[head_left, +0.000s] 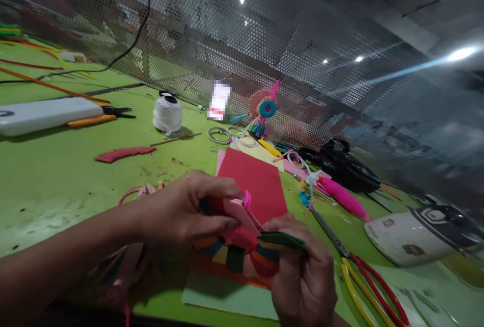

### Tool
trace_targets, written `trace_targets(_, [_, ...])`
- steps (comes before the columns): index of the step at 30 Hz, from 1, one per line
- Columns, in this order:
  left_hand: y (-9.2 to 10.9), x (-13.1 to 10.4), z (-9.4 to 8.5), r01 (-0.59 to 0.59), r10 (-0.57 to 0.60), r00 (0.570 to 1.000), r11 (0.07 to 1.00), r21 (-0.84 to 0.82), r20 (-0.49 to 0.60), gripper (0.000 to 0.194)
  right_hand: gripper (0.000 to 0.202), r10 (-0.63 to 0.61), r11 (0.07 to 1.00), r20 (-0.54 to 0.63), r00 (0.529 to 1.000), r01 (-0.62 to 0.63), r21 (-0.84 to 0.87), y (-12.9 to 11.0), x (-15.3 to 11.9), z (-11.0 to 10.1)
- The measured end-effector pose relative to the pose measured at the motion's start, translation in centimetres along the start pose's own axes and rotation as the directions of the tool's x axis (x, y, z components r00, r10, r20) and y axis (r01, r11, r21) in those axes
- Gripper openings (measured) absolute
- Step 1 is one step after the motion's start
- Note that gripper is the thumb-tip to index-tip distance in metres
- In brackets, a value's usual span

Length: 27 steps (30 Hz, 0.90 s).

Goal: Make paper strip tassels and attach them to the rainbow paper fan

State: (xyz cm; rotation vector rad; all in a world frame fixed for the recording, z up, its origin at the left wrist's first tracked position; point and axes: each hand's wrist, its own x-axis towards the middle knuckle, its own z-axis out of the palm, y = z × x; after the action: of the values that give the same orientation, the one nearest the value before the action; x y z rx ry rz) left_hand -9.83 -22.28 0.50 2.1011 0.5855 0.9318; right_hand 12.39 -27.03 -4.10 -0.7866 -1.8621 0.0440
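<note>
My left hand (189, 206) pinches a pink folded paper (240, 213) between thumb and fingers, with a bright pink loop (247, 199) at its upper edge. My right hand (308, 276) is closed on a dark green folded paper (283, 239), close against the pink one. Whether the two papers are joined I cannot make out. Just below them, a row of multicoloured paper pieces (235, 259) fans out over an orange sheet. Under that lies a pale green sheet (227, 291), and beyond the hands is a red sheet (257, 171).
Scissors (342, 251) with red and yellow handles lie at right, beside a white-and-black container (408, 236). A white thread spool (167, 114), pliers (113, 113), a red paper strip (126, 153) and a pink thread bundle (342, 196) surround the work. Perforated mesh (212, 29) stands behind.
</note>
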Motion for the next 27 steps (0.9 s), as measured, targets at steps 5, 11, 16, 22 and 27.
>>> trace_targets(5, [0.2, -0.6, -0.1, -0.053, 0.053, 0.999, 0.995, 0.079, 0.000, 0.014, 0.017, 0.011, 0.996, -0.006, 1.000, -0.011, 0.088, -0.1, 0.5, 0.0])
trace_targets(11, [0.6, -0.6, -0.1, -0.106, 0.107, 0.994, 0.989, 0.099, -0.004, 0.009, 0.022, -0.028, 0.992, -0.048, 0.998, 0.034, 0.124, -0.6, 0.7, 0.3])
trace_targets(16, [0.9, -0.9, 0.2, -0.166, 0.171, 0.985, 0.977, 0.134, -0.027, 0.009, 0.020, -0.059, 0.993, -0.030, 0.998, 0.062, 0.104, -0.8, 0.5, 0.1])
trace_targets(22, [1.4, -1.0, 0.2, -0.138, 0.136, 0.990, 0.976, 0.165, 0.026, 0.010, 0.023, -0.050, 0.987, 0.010, 0.999, 0.048, 0.152, -0.9, 0.2, -0.2])
trace_targets(27, [1.8, -1.0, 0.1, -0.158, 0.154, 0.987, 0.973, 0.167, 0.038, 0.016, 0.021, -0.110, 0.987, -0.021, 0.994, 0.111, 0.120, -1.4, 0.9, 0.1])
